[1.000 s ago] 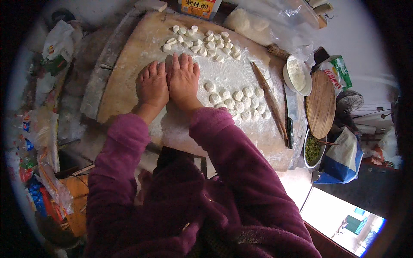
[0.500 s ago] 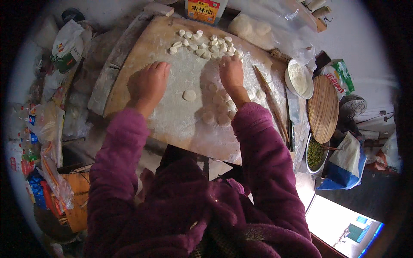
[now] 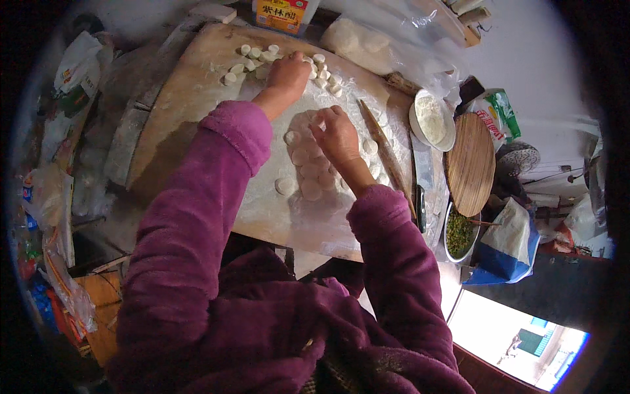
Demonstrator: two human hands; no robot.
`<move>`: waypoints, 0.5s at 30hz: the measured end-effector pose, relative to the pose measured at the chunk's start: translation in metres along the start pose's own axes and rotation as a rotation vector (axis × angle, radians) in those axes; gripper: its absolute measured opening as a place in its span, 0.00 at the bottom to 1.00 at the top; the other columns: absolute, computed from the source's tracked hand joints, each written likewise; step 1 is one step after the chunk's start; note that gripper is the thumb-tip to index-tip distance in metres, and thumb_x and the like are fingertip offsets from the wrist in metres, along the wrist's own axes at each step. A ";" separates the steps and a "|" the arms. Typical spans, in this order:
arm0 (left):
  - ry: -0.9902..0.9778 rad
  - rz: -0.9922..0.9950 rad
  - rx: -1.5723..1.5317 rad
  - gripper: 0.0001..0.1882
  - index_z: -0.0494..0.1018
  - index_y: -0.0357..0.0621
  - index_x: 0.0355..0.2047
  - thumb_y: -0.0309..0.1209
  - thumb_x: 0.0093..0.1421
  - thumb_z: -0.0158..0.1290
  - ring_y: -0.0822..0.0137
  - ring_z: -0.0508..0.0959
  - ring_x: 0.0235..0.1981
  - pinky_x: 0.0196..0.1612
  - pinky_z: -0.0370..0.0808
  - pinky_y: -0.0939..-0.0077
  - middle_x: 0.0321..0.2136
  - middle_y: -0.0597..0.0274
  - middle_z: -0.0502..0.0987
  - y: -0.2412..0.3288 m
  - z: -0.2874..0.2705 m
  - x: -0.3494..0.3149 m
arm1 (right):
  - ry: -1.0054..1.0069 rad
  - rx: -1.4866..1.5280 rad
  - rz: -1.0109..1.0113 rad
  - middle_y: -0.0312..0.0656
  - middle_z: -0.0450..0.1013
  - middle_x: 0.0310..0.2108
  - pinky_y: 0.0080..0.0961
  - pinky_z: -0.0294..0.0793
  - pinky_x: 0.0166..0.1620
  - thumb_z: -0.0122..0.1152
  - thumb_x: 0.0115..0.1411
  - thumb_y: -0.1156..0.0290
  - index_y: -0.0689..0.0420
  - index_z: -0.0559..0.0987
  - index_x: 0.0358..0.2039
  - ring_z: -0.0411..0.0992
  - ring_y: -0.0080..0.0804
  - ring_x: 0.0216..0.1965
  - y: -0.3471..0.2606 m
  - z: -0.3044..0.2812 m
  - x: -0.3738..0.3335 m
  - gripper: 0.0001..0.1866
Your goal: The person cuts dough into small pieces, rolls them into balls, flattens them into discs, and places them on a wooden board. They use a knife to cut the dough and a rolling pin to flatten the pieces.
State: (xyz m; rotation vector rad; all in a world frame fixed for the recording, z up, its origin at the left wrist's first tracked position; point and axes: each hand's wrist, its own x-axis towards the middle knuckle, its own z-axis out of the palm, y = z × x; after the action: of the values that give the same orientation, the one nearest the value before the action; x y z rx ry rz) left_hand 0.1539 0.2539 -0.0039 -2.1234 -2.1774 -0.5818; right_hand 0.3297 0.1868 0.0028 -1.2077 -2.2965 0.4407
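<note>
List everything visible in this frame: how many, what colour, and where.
Wooden board: one, pale brown, centre
Small dough pieces: over a dozen, white, board's far side
Flattened dough rounds: several, white, mid-board
Rolling pin: one, brown, board's right
Knife: one, black-handled, right of pin
Flour bowl: one, white, upper right
Round board: one, brown, right
Bowl of green food: one, white, lower right
Large bag: one, blue-and-white, lower right
Container: one, orange label, top
Plastic bag: one, clear, upper right
Packaging: many, mixed colours, left
Sleeves: two, purple, lower half
Left hand: one, bare, at small pieces
Right hand: one, bare, over rounds
</note>
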 end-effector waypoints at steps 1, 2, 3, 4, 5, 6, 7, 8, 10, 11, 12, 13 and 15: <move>0.045 0.020 0.007 0.07 0.78 0.41 0.32 0.24 0.56 0.51 0.53 0.78 0.44 0.43 0.77 0.59 0.44 0.51 0.75 0.002 -0.002 0.000 | -0.002 0.008 0.009 0.48 0.69 0.32 0.44 0.73 0.40 0.58 0.51 0.74 0.57 0.75 0.29 0.71 0.51 0.39 -0.001 0.001 0.000 0.05; 0.065 0.050 0.004 0.06 0.77 0.41 0.32 0.24 0.55 0.51 0.52 0.78 0.43 0.43 0.77 0.58 0.44 0.50 0.75 0.003 -0.006 -0.001 | 0.020 -0.009 -0.009 0.47 0.69 0.33 0.44 0.73 0.40 0.59 0.50 0.73 0.57 0.75 0.30 0.70 0.51 0.39 -0.002 0.004 0.002 0.06; 0.038 0.061 0.002 0.06 0.77 0.41 0.31 0.23 0.55 0.51 0.50 0.78 0.43 0.42 0.77 0.57 0.44 0.49 0.75 0.002 -0.012 -0.003 | 0.029 -0.047 -0.015 0.47 0.70 0.33 0.43 0.73 0.40 0.59 0.50 0.72 0.56 0.76 0.30 0.70 0.51 0.39 -0.002 0.006 0.003 0.06; 0.090 0.089 -0.036 0.05 0.76 0.40 0.30 0.23 0.55 0.51 0.49 0.78 0.42 0.42 0.76 0.56 0.43 0.49 0.75 0.001 -0.018 -0.008 | 0.042 -0.074 -0.046 0.47 0.70 0.33 0.43 0.74 0.40 0.59 0.50 0.72 0.56 0.76 0.31 0.70 0.51 0.39 -0.002 0.009 0.004 0.07; 0.089 0.098 -0.072 0.04 0.76 0.40 0.29 0.23 0.54 0.51 0.48 0.78 0.42 0.41 0.76 0.56 0.41 0.48 0.75 -0.004 -0.027 -0.014 | 0.052 -0.085 -0.093 0.46 0.70 0.34 0.43 0.74 0.40 0.59 0.50 0.71 0.56 0.76 0.32 0.70 0.51 0.39 -0.001 0.011 0.004 0.08; 0.117 0.109 -0.110 0.03 0.75 0.40 0.28 0.23 0.54 0.52 0.47 0.77 0.41 0.41 0.76 0.56 0.40 0.47 0.75 -0.008 -0.034 -0.025 | 0.031 -0.077 -0.073 0.46 0.70 0.34 0.43 0.73 0.41 0.59 0.51 0.71 0.56 0.76 0.34 0.70 0.51 0.39 0.001 0.012 0.002 0.08; 0.016 0.106 -0.070 0.03 0.75 0.40 0.28 0.24 0.54 0.52 0.47 0.77 0.41 0.41 0.76 0.55 0.39 0.48 0.75 -0.012 -0.042 -0.041 | 0.012 -0.055 -0.074 0.46 0.70 0.34 0.43 0.73 0.41 0.59 0.53 0.70 0.56 0.77 0.36 0.71 0.51 0.38 0.002 0.012 0.001 0.09; -0.050 0.114 -0.034 0.03 0.75 0.40 0.28 0.24 0.53 0.53 0.46 0.77 0.40 0.40 0.75 0.55 0.37 0.48 0.75 -0.020 -0.050 -0.058 | 0.004 -0.047 -0.043 0.46 0.71 0.34 0.43 0.73 0.41 0.59 0.55 0.70 0.56 0.78 0.38 0.71 0.51 0.38 0.004 0.011 -0.001 0.10; -0.139 0.122 -0.009 0.03 0.74 0.40 0.28 0.26 0.53 0.54 0.46 0.77 0.39 0.40 0.75 0.54 0.35 0.50 0.75 -0.034 -0.062 -0.091 | -0.025 -0.055 -0.074 0.46 0.71 0.34 0.42 0.73 0.42 0.59 0.55 0.69 0.56 0.78 0.38 0.71 0.50 0.39 0.006 0.006 -0.004 0.10; -0.157 0.124 -0.018 0.04 0.74 0.40 0.28 0.28 0.53 0.55 0.46 0.77 0.39 0.40 0.75 0.53 0.35 0.50 0.76 -0.040 -0.066 -0.104 | -0.043 -0.064 -0.069 0.46 0.71 0.34 0.42 0.73 0.42 0.60 0.55 0.69 0.55 0.78 0.39 0.71 0.50 0.39 0.005 0.003 -0.003 0.11; -0.255 0.098 -0.021 0.06 0.74 0.40 0.28 0.29 0.54 0.56 0.47 0.77 0.39 0.40 0.74 0.53 0.34 0.51 0.76 -0.044 -0.067 -0.109 | -0.090 -0.090 -0.054 0.47 0.72 0.36 0.43 0.73 0.42 0.59 0.57 0.65 0.55 0.78 0.42 0.71 0.50 0.41 0.005 0.001 -0.002 0.13; -0.184 0.107 0.003 0.07 0.74 0.41 0.31 0.32 0.55 0.56 0.47 0.76 0.42 0.42 0.74 0.53 0.37 0.51 0.75 -0.047 -0.066 -0.111 | -0.057 -0.126 -0.071 0.48 0.72 0.37 0.44 0.73 0.43 0.59 0.58 0.64 0.54 0.78 0.44 0.71 0.51 0.41 0.003 0.000 0.003 0.14; -0.183 0.055 0.065 0.12 0.75 0.42 0.36 0.36 0.57 0.56 0.48 0.74 0.46 0.45 0.72 0.52 0.42 0.51 0.74 -0.046 -0.058 -0.107 | -0.008 -0.193 -0.102 0.48 0.73 0.39 0.44 0.72 0.44 0.57 0.60 0.61 0.54 0.77 0.47 0.71 0.51 0.42 0.000 0.002 0.015 0.17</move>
State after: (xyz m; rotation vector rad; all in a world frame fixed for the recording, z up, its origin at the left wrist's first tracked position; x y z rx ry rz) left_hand 0.1020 0.1351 0.0086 -2.2756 -2.1841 -0.3196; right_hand 0.3213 0.1990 0.0050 -1.1724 -2.4387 0.1907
